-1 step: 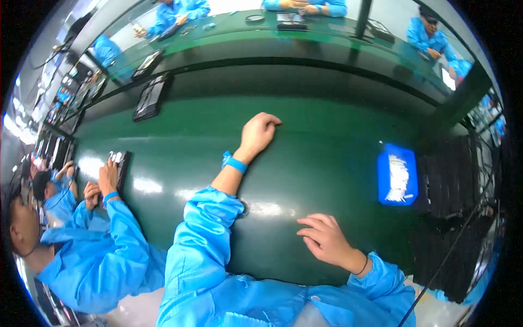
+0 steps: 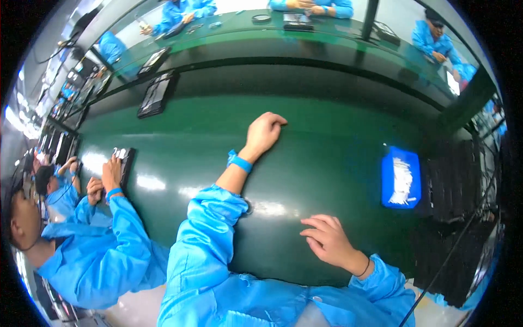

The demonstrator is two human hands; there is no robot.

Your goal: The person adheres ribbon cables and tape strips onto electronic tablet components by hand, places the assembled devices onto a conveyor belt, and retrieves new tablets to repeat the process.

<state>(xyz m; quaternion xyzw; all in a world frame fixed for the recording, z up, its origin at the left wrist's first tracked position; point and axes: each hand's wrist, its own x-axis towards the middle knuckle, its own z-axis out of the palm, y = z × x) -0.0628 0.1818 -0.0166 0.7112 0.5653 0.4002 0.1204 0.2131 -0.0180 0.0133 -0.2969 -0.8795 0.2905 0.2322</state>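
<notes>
Glossy green flat tabletop (image 2: 327,163) beneath our bare left hand (image 2: 263,133), curled, grip we cannot tell; bare right hand (image 2: 331,240) loosely spread, best kept relaxed

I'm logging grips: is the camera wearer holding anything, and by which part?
Nothing visibly held: the left hand is loosely curled, its palm hidden; the right hand is open.

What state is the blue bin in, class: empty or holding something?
Holding something: a heap of slim white pieces shows inside the blue bin.
</notes>
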